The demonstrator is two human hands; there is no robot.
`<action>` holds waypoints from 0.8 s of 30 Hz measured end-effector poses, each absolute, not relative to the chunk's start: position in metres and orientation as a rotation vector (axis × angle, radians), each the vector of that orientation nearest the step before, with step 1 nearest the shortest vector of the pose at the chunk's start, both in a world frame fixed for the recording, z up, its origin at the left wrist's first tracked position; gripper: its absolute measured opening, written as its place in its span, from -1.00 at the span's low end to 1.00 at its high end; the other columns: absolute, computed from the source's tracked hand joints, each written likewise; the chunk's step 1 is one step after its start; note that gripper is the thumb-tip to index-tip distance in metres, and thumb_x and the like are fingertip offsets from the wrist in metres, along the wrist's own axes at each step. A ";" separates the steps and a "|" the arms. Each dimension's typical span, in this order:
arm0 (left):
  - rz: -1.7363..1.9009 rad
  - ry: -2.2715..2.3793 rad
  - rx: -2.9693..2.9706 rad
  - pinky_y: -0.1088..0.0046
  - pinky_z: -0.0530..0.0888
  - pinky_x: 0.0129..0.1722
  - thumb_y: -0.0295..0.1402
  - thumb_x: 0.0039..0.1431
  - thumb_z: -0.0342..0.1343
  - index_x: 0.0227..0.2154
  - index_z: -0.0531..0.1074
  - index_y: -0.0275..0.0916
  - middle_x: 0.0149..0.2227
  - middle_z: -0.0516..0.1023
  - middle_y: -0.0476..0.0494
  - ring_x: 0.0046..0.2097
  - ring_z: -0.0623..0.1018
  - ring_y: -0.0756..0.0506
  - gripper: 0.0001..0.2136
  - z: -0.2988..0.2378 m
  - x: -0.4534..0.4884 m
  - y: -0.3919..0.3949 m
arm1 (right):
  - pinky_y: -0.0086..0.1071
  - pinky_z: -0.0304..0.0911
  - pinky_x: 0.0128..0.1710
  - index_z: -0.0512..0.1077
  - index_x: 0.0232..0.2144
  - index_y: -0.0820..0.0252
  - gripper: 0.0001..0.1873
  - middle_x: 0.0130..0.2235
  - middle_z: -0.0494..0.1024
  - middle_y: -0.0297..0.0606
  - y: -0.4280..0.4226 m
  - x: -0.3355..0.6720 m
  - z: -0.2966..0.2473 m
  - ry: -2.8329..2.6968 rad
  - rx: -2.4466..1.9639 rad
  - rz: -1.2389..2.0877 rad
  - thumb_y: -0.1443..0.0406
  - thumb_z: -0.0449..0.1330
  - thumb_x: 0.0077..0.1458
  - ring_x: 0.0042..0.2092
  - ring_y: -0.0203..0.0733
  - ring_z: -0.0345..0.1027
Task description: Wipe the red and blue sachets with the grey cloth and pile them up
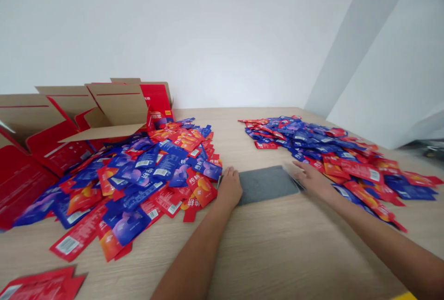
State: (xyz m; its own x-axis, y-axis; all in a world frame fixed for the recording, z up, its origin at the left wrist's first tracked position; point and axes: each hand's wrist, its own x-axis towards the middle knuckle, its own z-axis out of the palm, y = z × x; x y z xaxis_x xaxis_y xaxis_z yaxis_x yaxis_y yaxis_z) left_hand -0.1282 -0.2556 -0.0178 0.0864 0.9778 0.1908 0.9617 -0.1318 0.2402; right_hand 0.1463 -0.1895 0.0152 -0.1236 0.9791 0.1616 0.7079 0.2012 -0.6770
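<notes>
A flat, dark grey rectangle that looks like a felt mat lies on the wooden table between my hands. My left hand is closed over its left end, the fingers curled at the edge beside the left heap of packets. At the opposite end, my right hand grips the right edge, where a thin dark rim shows, slightly blurred. Red and blue sachets are piled to the left of my left hand. Another pile of the same sachets spreads behind and to the right of my right hand.
Open red cardboard boxes with brown insides stand at the back left, flaps raised. More red sachets lie at the near left corner. A white wall rises behind the table. Something yellow shows at the bottom right.
</notes>
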 end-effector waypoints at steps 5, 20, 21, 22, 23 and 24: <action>0.452 2.034 2.319 0.32 0.15 0.17 -0.61 0.07 -0.18 0.00 0.29 -0.54 0.11 0.29 -0.40 0.18 0.22 -0.18 -0.59 -0.019 -0.129 -0.253 | 0.13 0.16 -0.05 0.38 -0.10 0.23 -0.53 -0.10 0.44 0.15 -0.219 0.235 0.008 -2.171 -1.805 0.020 0.15 0.12 -0.09 -0.03 0.35 0.28; 0.449 2.055 2.300 0.32 0.16 0.17 -0.61 0.08 -0.19 0.00 0.29 -0.49 0.12 0.28 -0.37 0.19 0.21 -0.15 -0.59 -0.018 -0.129 -0.255 | -0.09 0.14 0.02 0.28 0.02 0.26 -0.52 -0.03 0.40 -0.01 -0.225 0.169 -0.010 -2.297 -1.445 -0.018 0.29 -0.01 0.01 0.00 0.04 0.26; 0.454 2.056 2.299 0.32 0.16 0.17 -0.61 0.08 -0.19 0.00 0.29 -0.49 0.12 0.28 -0.37 0.19 0.21 -0.15 -0.60 -0.018 -0.129 -0.255 | -0.09 0.13 0.03 0.28 0.02 0.24 -0.51 -0.03 0.40 -0.04 -0.222 0.164 -0.010 -2.280 -1.384 0.047 0.29 0.01 -0.01 0.01 0.02 0.25; 0.461 2.057 2.299 0.32 0.17 0.16 -0.61 0.08 -0.19 0.00 0.29 -0.48 0.12 0.29 -0.36 0.19 0.22 -0.15 -0.60 -0.019 -0.129 -0.255 | -0.08 0.12 0.05 0.28 0.02 0.21 -0.50 -0.03 0.41 -0.07 -0.220 0.161 -0.010 -2.259 -1.341 0.112 0.29 0.03 -0.03 0.02 0.01 0.24; 0.468 2.061 2.298 0.32 0.17 0.16 -0.61 0.09 -0.19 0.00 0.29 -0.46 0.12 0.29 -0.34 0.19 0.22 -0.14 -0.60 -0.020 -0.129 -0.255 | -0.07 0.11 0.05 0.29 0.00 0.20 -0.51 -0.03 0.41 -0.09 -0.217 0.159 -0.011 -2.240 -1.309 0.176 0.29 0.04 -0.04 0.02 0.00 0.24; 0.475 2.063 2.297 0.31 0.18 0.15 -0.60 0.09 -0.19 0.00 0.30 -0.45 0.12 0.29 -0.34 0.18 0.22 -0.14 -0.60 -0.020 -0.129 -0.255 | -0.07 0.11 0.06 0.31 -0.02 0.18 -0.53 -0.04 0.42 -0.10 -0.214 0.158 -0.011 -2.227 -1.282 0.237 0.28 0.04 -0.04 0.02 -0.01 0.25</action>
